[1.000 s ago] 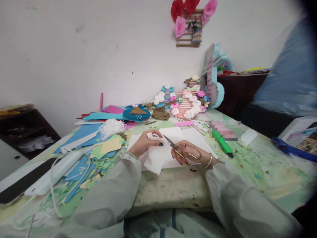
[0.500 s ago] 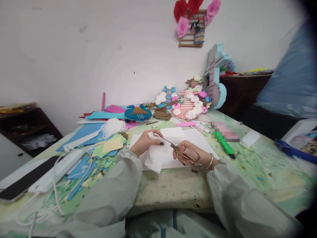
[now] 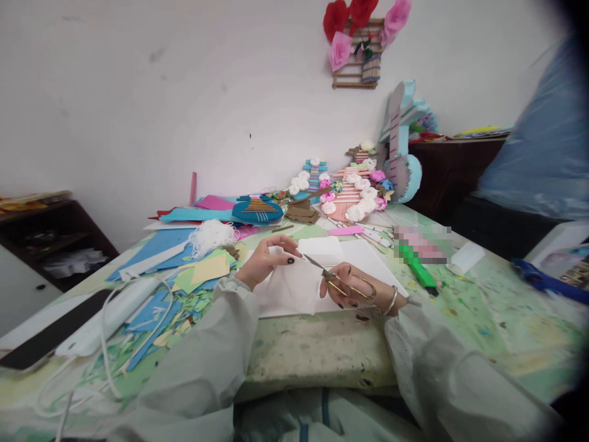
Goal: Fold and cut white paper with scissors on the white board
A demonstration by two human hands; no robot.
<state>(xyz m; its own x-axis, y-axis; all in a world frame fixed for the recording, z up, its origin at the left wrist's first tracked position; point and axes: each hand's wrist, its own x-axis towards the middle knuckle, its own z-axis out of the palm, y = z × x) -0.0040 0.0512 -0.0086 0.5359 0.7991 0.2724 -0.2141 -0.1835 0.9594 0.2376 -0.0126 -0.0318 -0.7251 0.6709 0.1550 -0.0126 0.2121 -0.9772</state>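
My right hand grips a pair of scissors by their gold-coloured handles, blades pointing up and left. Close to the blade tips is my left hand, its thumb and index finger stretched out and a little apart. Beneath the left hand, a thin white tissue spreads over a white sheet and reaches toward the right hand. Whether the left fingers touch an edge of the tissue is hard to make out. Just beyond the hands lies a folded white pad.
Paper scraps, white string, a phone and a white power strip with its cable lie left. A green cutter lies right. Flower-decorated crafts stand along the wall.
The bunched tissue corner is no longer between my left fingers, and the tissue has dropped flatter onto the sheet. My left hand has shifted slightly left; the right keeps the scissors nearly in place.
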